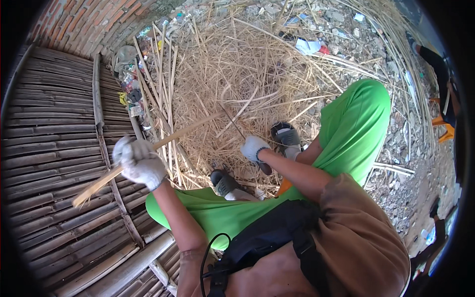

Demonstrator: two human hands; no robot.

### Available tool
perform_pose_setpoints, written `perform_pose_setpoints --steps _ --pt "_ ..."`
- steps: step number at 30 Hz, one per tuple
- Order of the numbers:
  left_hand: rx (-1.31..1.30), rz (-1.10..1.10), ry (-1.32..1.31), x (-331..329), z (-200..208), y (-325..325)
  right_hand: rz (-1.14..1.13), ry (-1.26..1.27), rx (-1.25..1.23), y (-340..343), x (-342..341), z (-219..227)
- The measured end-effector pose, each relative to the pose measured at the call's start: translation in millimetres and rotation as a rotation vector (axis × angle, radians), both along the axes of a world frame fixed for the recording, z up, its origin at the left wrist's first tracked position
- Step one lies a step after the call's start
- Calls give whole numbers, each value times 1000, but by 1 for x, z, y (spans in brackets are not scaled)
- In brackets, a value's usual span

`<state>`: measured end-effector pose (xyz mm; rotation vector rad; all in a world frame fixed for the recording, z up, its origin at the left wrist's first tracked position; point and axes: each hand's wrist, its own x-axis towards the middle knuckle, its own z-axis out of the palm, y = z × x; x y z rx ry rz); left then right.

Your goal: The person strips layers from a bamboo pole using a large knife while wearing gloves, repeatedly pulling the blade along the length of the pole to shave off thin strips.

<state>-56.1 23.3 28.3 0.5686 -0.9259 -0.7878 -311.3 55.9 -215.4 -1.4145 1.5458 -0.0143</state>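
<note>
My left hand [138,162], in a white knit glove, is closed round a long split bamboo strip [188,130]. The strip slants from the lower left up to the middle of the view. Gloved likewise, my right hand [255,148] grips a knife [233,122] with a thin dark blade; its brown handle end sticks out below the fist. The blade tip is close to the strip's far end, but whether they touch I cannot tell. Beneath both lies a heap of pale bamboo shavings [213,64], in front of my sandalled feet.
A panel of bamboo slats [49,148] fills the left side, below a brick wall [89,24]. Long bamboo strips [170,84] lie beside the heap. Rubble and litter, including white paper [308,47], cover the ground. Another person [440,74] is at the right edge near an orange stool [444,129].
</note>
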Motion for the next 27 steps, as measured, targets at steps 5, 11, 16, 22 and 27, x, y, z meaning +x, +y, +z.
perform_pose_setpoints --steps 5,11,16,22,27 --pt "1 55 21 -1 5 -1 12 19 -74 -17 4 9" --pt "66 119 31 -11 -19 -8 -19 68 -108 -14 -5 -38" --pt "50 119 -41 -19 -19 4 -248 -415 196 -14 17 35" --pt "91 207 -14 3 -16 17 238 -76 -425 16 49 123" --pt "0 118 -25 -23 -26 -14 546 246 -376 -46 -34 -93"
